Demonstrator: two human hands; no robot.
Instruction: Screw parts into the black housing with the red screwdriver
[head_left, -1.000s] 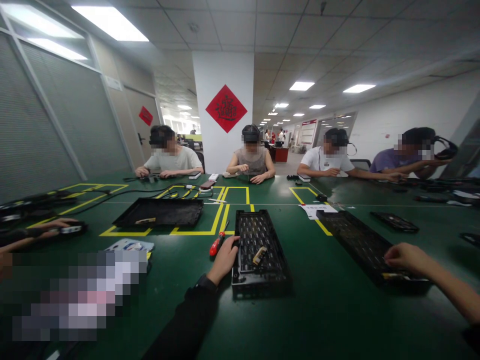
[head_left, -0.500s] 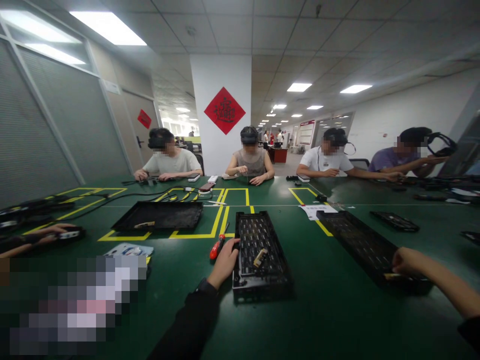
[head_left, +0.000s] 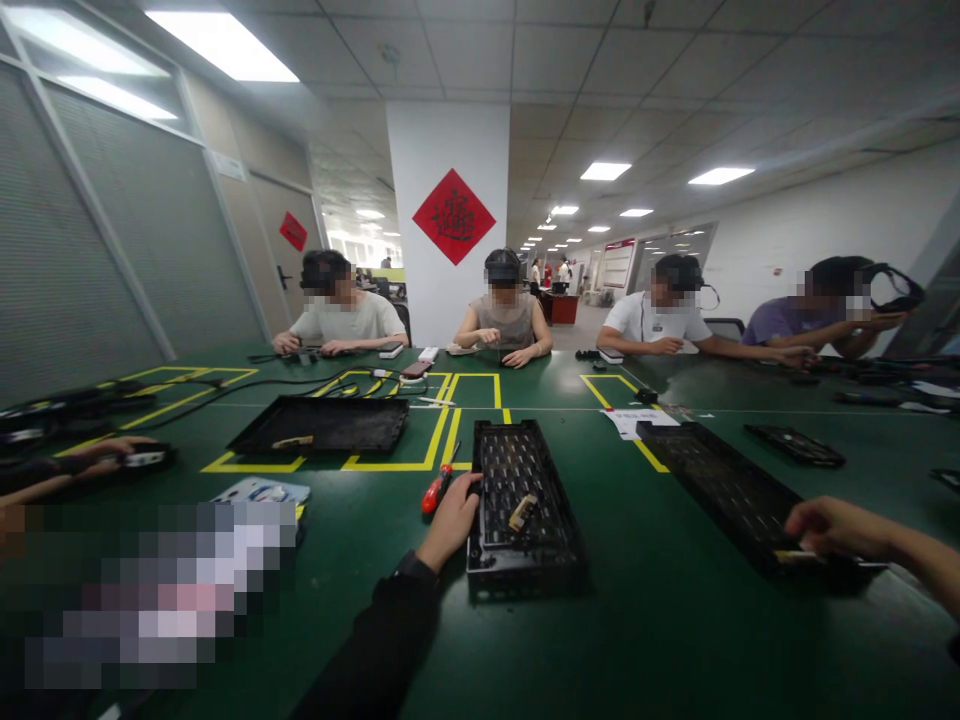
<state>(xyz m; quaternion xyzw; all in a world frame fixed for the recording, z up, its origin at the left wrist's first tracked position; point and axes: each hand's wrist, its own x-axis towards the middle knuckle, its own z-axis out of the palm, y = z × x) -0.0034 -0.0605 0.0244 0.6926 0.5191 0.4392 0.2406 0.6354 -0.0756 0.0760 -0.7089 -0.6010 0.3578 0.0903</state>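
My left hand [head_left: 450, 522], reaching in from the bottom in a black sleeve, has its fingers closed against the left rim of a black slotted casing [head_left: 516, 560]. The casing lies flat on the green table like a shallow tray. Inside it sits a small gold-coloured metal part [head_left: 523, 512], tilted and untouched. Just left of my fingertips is a red-handled screwdriver [head_left: 437, 490], its shaft pointing away. My right hand is out of view.
At right, a co-worker's bare-forearmed hand [head_left: 832, 525] works over another long black casing [head_left: 705, 470]. A wide black tray [head_left: 330, 430] lies at left, beyond a blurred-out patch [head_left: 172, 590]. Cables [head_left: 225, 397] cross the far left; several people sit opposite.
The view has shifted slightly. My left hand stays on the casing's rim. The co-worker's hand at right has turned, and a pale strip shows below its fingers.
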